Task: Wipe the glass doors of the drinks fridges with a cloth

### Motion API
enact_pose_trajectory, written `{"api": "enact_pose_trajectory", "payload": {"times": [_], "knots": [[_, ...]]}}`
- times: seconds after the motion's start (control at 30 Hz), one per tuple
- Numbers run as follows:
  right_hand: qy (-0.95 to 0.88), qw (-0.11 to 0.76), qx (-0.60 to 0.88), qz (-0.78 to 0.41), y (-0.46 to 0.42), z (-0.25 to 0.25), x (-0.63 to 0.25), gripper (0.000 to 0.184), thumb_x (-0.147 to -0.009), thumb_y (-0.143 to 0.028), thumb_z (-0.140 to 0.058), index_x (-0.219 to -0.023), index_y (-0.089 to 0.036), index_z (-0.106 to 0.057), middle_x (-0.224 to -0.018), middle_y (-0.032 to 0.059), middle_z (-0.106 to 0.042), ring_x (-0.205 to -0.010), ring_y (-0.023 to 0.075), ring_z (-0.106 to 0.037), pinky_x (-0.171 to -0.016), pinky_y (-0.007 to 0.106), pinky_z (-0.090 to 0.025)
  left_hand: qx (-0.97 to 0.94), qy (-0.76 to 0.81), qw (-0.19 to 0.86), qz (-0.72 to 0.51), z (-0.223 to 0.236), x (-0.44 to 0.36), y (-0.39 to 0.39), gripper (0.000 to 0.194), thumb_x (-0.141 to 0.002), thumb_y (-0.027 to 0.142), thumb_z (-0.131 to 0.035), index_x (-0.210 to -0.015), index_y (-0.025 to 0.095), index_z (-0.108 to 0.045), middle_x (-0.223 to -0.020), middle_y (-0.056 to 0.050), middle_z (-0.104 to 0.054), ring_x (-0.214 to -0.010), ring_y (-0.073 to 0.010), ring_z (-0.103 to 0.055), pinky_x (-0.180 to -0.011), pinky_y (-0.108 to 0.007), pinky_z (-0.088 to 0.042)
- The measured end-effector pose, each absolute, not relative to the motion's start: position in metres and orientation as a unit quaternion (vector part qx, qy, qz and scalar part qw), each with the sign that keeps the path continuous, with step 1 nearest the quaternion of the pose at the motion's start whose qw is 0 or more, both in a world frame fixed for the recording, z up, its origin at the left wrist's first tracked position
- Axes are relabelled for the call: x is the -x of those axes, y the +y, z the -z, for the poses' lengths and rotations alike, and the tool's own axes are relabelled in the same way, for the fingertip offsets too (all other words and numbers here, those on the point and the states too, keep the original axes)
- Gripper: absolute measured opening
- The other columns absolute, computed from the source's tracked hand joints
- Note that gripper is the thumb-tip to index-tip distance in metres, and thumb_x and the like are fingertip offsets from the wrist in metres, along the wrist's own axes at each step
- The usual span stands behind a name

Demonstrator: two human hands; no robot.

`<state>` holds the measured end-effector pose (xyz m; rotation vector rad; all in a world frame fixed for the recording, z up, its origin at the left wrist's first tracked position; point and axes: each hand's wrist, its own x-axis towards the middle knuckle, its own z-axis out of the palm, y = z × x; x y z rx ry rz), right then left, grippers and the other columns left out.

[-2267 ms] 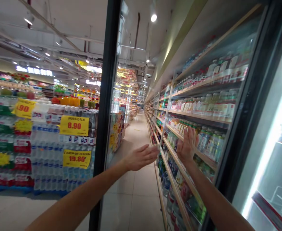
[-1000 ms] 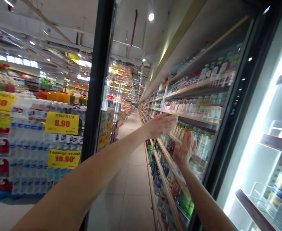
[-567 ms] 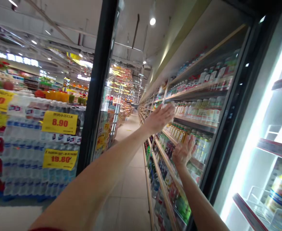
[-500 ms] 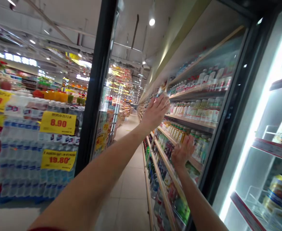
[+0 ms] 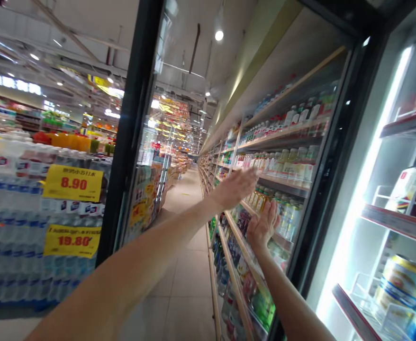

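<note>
A glass cooler door (image 5: 190, 121) in a black frame stands open in front of me, and drink shelves show through the pane. My left hand (image 5: 234, 189) lies flat at the glass with its fingers stretched to the right. It is slightly blurred, and whatever may be under its palm is hidden. Just below and to its right, my right hand (image 5: 264, 225) is raised against the pane, fingers upward and spread, with nothing visible in it.
The lit cooler (image 5: 353, 237) on the right has shelves with a bottle (image 5: 407, 184) and a gold-and-blue can pack (image 5: 402, 279). Stacked bottled water (image 5: 12, 237) with yellow price signs (image 5: 73, 183) stands left. A tiled aisle (image 5: 186, 274) runs beyond the door.
My left hand has swept down the glass and slightly right, closer to my right hand. Its fingers now point more sideways. My right hand has stayed nearly in place. The view has shifted a little right.
</note>
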<state>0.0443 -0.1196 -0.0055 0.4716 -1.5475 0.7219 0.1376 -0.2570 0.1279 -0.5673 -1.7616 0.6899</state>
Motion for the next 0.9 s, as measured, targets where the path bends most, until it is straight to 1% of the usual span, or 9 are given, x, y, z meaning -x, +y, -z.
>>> {"api": "enact_pose_trajectory", "payload": {"times": [0.1,0.2,0.33,0.47,0.53,0.67,0.73,0.83,0.9], "knots": [[-0.669,0.641,-0.205,-0.317,-0.12,0.006,-0.043,0.057,-0.087,-0.03,-0.031,-0.141,-0.015,-0.021,-0.142,0.0185,-0.031,-0.134,0.0282,-0.023,-0.103,0.058,-0.022,0.312,-0.737,0.491,-0.344,-0.114,-0.133,-0.252,0.033,-0.09,0.02,-0.033,-0.118,0.021,-0.05,-0.139,-0.001,-0.041,-0.136,-0.0163,-0.021,-0.113,-0.039,-0.019],[-0.666,0.643,-0.21,-0.314,-0.12,0.007,-0.041,0.058,-0.086,-0.031,-0.033,-0.14,-0.013,-0.021,-0.142,0.0191,-0.031,-0.135,0.029,-0.023,-0.103,0.058,-0.021,0.146,-0.763,0.583,-0.239,-0.143,-0.143,-0.266,0.038,-0.089,0.016,-0.031,-0.125,0.021,-0.044,-0.142,-0.004,-0.036,-0.136,-0.022,-0.02,-0.112,-0.05,-0.016],[-0.674,0.635,-0.211,-0.313,-0.12,0.007,-0.042,0.059,-0.085,-0.03,-0.034,-0.141,-0.014,-0.02,-0.142,0.0194,-0.031,-0.134,0.0295,-0.023,-0.103,0.059,-0.021,0.025,-0.736,0.661,-0.145,-0.156,-0.152,-0.276,0.037,-0.089,0.02,-0.033,-0.124,0.02,-0.046,-0.144,-0.006,-0.032,-0.137,-0.0255,-0.014,-0.112,-0.05,-0.014],[-0.671,0.635,-0.209,-0.32,-0.121,0.006,-0.043,0.059,-0.085,-0.03,-0.035,-0.14,-0.014,-0.021,-0.142,0.0191,-0.03,-0.134,0.0302,-0.024,-0.102,0.06,-0.021,0.188,-0.725,0.605,-0.271,-0.113,-0.14,-0.264,0.034,-0.089,0.02,-0.034,-0.121,0.02,-0.047,-0.142,-0.003,-0.035,-0.136,-0.0229,-0.018,-0.111,-0.044,-0.021],[-0.667,0.639,-0.208,-0.322,-0.122,0.006,-0.043,0.059,-0.085,-0.029,-0.035,-0.14,-0.014,-0.022,-0.142,0.0194,-0.031,-0.134,0.0306,-0.024,-0.102,0.061,-0.021,0.218,-0.726,0.581,-0.296,-0.112,-0.14,-0.268,0.036,-0.089,0.019,-0.033,-0.123,0.022,-0.045,-0.142,-0.001,-0.036,-0.136,-0.0206,-0.019,-0.112,-0.044,-0.019],[-0.668,0.641,-0.205,-0.317,-0.122,0.006,-0.043,0.059,-0.085,-0.029,-0.035,-0.14,-0.014,-0.022,-0.142,0.0194,-0.032,-0.134,0.0294,-0.024,-0.102,0.058,-0.022,0.022,-0.731,0.665,-0.151,-0.149,-0.163,-0.297,0.039,-0.088,0.017,-0.032,-0.125,0.024,-0.044,-0.145,-0.004,-0.03,-0.138,-0.0209,-0.012,-0.113,-0.049,-0.012],[-0.671,0.638,-0.208,-0.314,-0.122,0.006,-0.043,0.059,-0.085,-0.029,-0.036,-0.14,-0.013,-0.022,-0.142,0.0193,-0.031,-0.134,0.0291,-0.024,-0.103,0.058,-0.021,-0.043,-0.711,0.694,-0.104,-0.152,-0.171,-0.304,0.038,-0.087,0.018,-0.035,-0.123,0.022,-0.045,-0.145,-0.006,-0.03,-0.138,-0.0226,-0.011,-0.112,-0.049,-0.015],[-0.673,0.635,-0.21,-0.317,-0.122,0.007,-0.043,0.061,-0.085,-0.03,-0.036,-0.141,-0.014,-0.02,-0.143,0.0188,-0.029,-0.135,0.0296,-0.022,-0.104,0.058,-0.02,0.06,-0.725,0.659,-0.191,-0.121,-0.173,-0.299,0.039,-0.087,0.013,-0.034,-0.123,0.02,-0.044,-0.143,-0.006,-0.034,-0.138,-0.0209,-0.01,-0.111,-0.044,-0.022],[-0.671,0.635,-0.209,-0.32,-0.122,0.007,-0.042,0.061,-0.085,-0.03,-0.037,-0.141,-0.014,-0.02,-0.143,0.0188,-0.029,-0.135,0.03,-0.021,-0.103,0.059,-0.019,0.182,-0.732,0.591,-0.288,-0.098,-0.172,-0.296,0.039,-0.088,0.015,-0.035,-0.125,0.022,-0.043,-0.142,-0.002,-0.036,-0.137,-0.018,-0.011,-0.112,-0.041,-0.02]]}}
